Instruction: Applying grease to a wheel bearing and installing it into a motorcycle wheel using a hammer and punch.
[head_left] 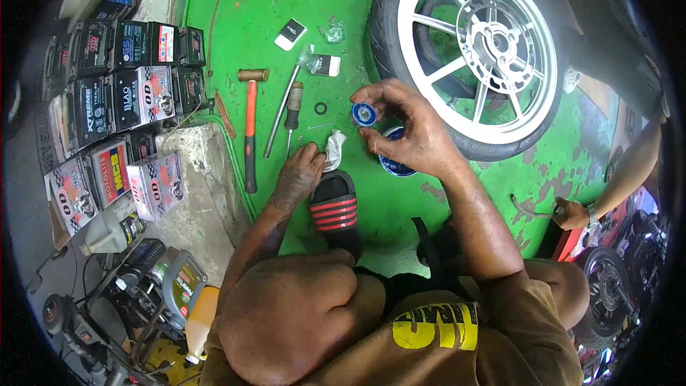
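Observation:
My right hand [411,132] holds a small round bearing smeared with blue grease [364,115] between thumb and fingers, above an open tin of blue grease [396,162]. My left hand [304,171] is low by a crumpled white cloth [334,150], its fingers curled and their tips unclear. Beside it lie a screwdriver [293,107], a metal bar [281,109], a hammer with a red handle [250,132], a thin pin [320,126] and a black ring [320,109]. Small white-and-black packets [290,34] and clear wrappers [332,33] lie farther up on the green floor [221,21].
A white-rimmed wheel with tire [391,36] lies at upper right. Stacked battery boxes [93,111], a concrete step [214,186] and bottles [182,293] are on the left. At right, another person's hand [572,212] holds a hose. My sandalled foot [332,214] is below my hands.

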`<control>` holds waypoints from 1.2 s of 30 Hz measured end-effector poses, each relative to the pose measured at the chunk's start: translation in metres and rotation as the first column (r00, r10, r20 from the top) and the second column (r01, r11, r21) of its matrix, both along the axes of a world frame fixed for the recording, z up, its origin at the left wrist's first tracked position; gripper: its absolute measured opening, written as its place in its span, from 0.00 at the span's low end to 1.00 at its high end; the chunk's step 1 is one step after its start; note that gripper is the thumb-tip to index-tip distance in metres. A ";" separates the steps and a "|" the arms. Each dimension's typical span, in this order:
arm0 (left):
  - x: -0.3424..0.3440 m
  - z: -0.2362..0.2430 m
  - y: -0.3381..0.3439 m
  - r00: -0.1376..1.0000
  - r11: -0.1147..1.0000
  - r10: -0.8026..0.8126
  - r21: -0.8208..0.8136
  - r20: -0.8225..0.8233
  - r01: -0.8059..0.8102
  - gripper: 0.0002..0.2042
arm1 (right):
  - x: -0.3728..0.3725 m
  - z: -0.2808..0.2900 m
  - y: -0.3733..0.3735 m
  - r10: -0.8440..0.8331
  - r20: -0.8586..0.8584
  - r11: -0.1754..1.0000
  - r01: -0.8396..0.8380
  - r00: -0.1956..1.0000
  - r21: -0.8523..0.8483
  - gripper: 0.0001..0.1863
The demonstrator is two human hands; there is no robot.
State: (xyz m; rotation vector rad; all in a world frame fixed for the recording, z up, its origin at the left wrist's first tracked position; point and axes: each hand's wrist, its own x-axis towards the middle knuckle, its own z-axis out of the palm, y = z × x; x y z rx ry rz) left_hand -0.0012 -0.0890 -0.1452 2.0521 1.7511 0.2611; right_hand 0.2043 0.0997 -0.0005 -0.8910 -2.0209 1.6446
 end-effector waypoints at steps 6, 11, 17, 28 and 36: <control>0.010 0.010 0.010 0.993 0.995 0.091 -0.045 0.075 -0.087 0.11 | -0.005 -0.004 -0.006 -0.161 -0.162 0.896 0.076 0.974 -0.437 0.34; 0.007 0.017 0.013 0.962 0.963 0.240 -0.161 0.134 -0.217 0.12 | -0.003 -0.012 0.000 -0.189 -0.164 0.823 0.065 0.968 -0.565 0.35; 0.007 0.032 0.021 0.892 0.937 0.317 -0.253 0.323 -0.241 0.16 | -0.002 -0.018 0.005 -0.301 -0.247 0.791 0.096 0.921 -0.605 0.37; 0.004 0.024 0.020 0.877 0.889 0.369 -0.392 0.307 -0.237 0.17 | -0.006 -0.020 -0.001 -0.301 -0.283 0.806 0.084 0.911 -0.585 0.39; -0.027 0.040 0.079 0.903 0.910 0.401 -0.183 0.153 -0.372 0.15 | -0.002 -0.015 0.004 -0.305 -0.320 0.831 0.086 0.897 -0.550 0.39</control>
